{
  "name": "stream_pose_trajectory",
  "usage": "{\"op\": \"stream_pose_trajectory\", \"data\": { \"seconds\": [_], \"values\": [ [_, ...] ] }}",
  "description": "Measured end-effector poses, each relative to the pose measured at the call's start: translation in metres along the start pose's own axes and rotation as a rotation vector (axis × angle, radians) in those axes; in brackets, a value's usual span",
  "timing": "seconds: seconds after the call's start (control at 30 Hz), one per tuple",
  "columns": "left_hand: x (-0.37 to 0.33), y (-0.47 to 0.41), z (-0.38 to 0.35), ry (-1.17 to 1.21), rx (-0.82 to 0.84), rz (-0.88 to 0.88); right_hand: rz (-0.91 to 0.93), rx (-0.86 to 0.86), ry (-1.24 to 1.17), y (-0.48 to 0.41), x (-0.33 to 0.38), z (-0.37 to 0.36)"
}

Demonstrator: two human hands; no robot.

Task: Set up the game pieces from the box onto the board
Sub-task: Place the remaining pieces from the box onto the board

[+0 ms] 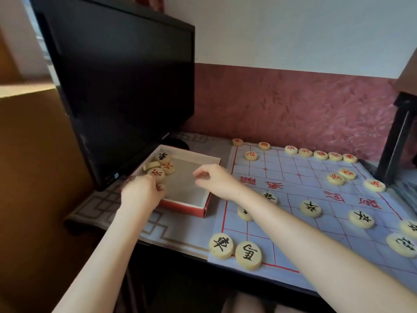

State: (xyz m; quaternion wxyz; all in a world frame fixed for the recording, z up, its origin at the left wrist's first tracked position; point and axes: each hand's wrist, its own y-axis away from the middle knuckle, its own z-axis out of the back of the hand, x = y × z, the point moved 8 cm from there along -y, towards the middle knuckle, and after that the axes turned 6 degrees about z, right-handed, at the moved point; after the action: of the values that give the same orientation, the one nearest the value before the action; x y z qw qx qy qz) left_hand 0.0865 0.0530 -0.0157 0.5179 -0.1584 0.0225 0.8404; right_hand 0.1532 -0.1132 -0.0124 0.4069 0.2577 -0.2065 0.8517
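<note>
A shallow red-sided cardboard box (204, 211) sits left of the board, with several round cream pieces (162, 167) piled in its far left corner. My left hand (140, 192) is at the box's left edge, its fingers curled round a red-marked piece (160, 188) that is half hidden. Above the middle of the box hovers my right hand (214, 179), fingers loosely bent and holding nothing. The paper board (293, 184) with red lines carries red-marked pieces (320, 154) along the far side and black-marked pieces (248, 255) on the near side.
A black monitor (126, 82) stands directly behind and over the box's left side. A dark stand (397, 136) rises at the board's far right corner. The table's front edge (171, 246) runs just below the box.
</note>
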Motion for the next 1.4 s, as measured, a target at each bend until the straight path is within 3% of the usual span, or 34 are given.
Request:
{"op": "stream_pose_trajectory", "data": {
  "seconds": [0.23, 0.37, 0.53, 0.67, 0.73, 0.8, 0.83, 0.97, 1.17, 1.4],
  "values": [
    [-0.003, -0.015, -0.012, -0.078, 0.112, 0.035, -0.028, 0.042, -0.080, -0.038, 0.006, -0.020],
    [-0.009, -0.019, -0.015, -0.071, 0.070, 0.008, -0.048, 0.045, -0.093, -0.068, 0.009, -0.042],
    [-0.012, -0.008, -0.012, 0.173, -0.019, -0.012, -0.028, 0.002, -0.103, -0.097, 0.013, -0.060],
    [-0.009, -0.002, -0.006, 0.342, -0.105, -0.060, -0.141, -0.127, -0.624, -0.094, 0.008, -0.065],
    [-0.008, 0.001, -0.005, 0.412, -0.137, -0.077, -0.137, -0.140, -0.521, -0.094, 0.007, -0.060],
    [-0.007, 0.002, -0.004, 0.460, -0.167, -0.090, 0.027, -0.164, -0.085, -0.094, 0.013, -0.042],
    [-0.007, 0.003, -0.003, 0.471, -0.181, -0.098, 0.117, -0.064, 0.091, -0.095, 0.016, -0.046],
    [-0.013, 0.003, -0.001, 0.482, -0.230, -0.130, -0.002, 0.062, 0.004, -0.093, -0.009, -0.041],
    [-0.050, -0.009, -0.003, 0.502, -0.191, -0.118, -0.004, -0.051, 0.045, -0.075, -0.028, 0.021],
    [-0.125, -0.015, -0.008, 0.612, -0.086, -0.249, -0.064, -0.178, -0.007, -0.041, -0.075, 0.098]
  ]
}}
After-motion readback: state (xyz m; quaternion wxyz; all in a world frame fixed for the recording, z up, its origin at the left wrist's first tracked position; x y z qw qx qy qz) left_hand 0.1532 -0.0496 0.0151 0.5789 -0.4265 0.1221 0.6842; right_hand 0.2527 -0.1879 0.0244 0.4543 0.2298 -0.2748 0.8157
